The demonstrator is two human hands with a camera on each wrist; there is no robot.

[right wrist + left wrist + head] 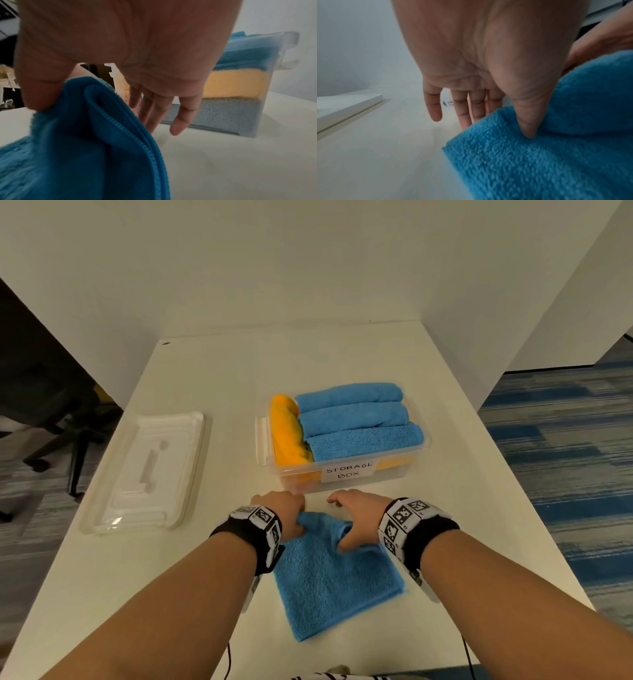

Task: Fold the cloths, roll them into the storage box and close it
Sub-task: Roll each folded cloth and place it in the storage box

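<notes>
A folded blue cloth lies flat on the white table in front of me. My left hand pinches its far left corner, thumb on top. At the far right corner, my right hand pinches the lifted hem, the other fingers straight above the table. Just beyond stands the clear storage box, lid off, holding three rolled blue cloths and a yellow cloth. Its clear lid lies on the table to the left.
The box carries a paper label on its near wall. Bare tabletop runs between lid and box and behind the box. White walls close the table at the back and right. An office chair base stands on the floor at left.
</notes>
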